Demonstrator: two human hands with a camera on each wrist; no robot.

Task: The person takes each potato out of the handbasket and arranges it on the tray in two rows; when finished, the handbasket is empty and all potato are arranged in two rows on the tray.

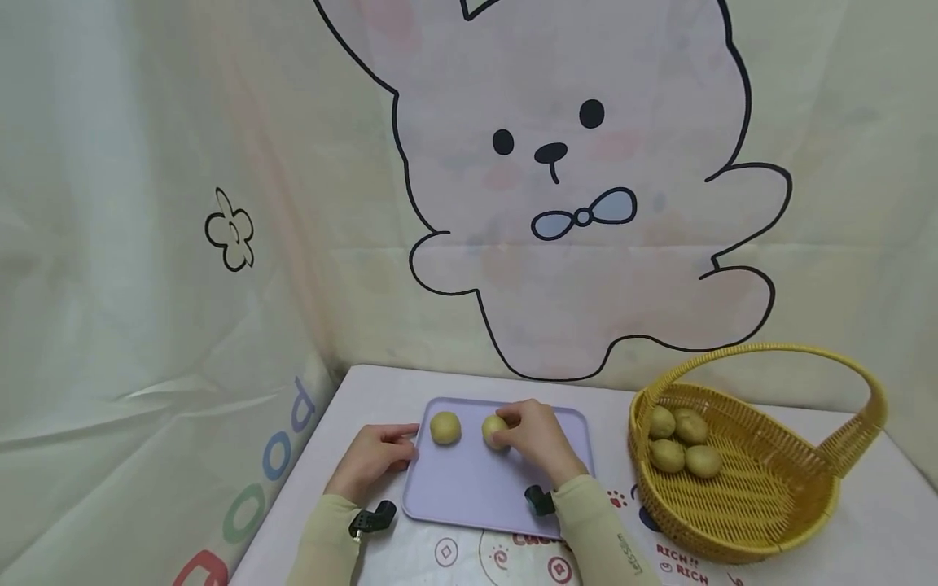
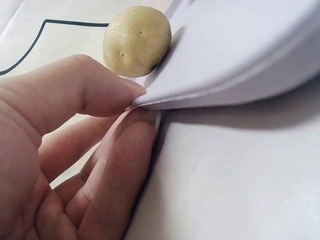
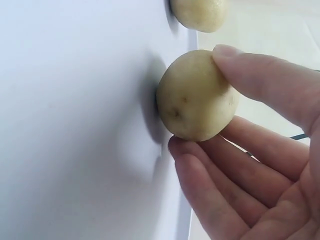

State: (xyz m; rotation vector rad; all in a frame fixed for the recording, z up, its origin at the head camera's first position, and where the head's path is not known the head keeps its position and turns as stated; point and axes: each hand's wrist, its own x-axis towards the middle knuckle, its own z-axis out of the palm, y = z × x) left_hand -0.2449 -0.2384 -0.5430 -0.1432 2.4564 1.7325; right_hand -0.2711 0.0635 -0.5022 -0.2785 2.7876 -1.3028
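My right hand holds a potato between thumb and fingertips, close over the pale purple tray. In the right wrist view its thumb lies on one side of the potato and the fingers curl against the other. At the tray's left edge, my left hand pinches the rim, thumb on top and fingers beneath, as the left wrist view shows. Another potato rests on the tray near its back left corner, just beyond the left thumb.
To the right of the tray stands a yellow woven basket with a tall arched handle. Several potatoes lie in its left end. A white printed cloth covers the table, and a curtain with a cartoon animal hangs behind.
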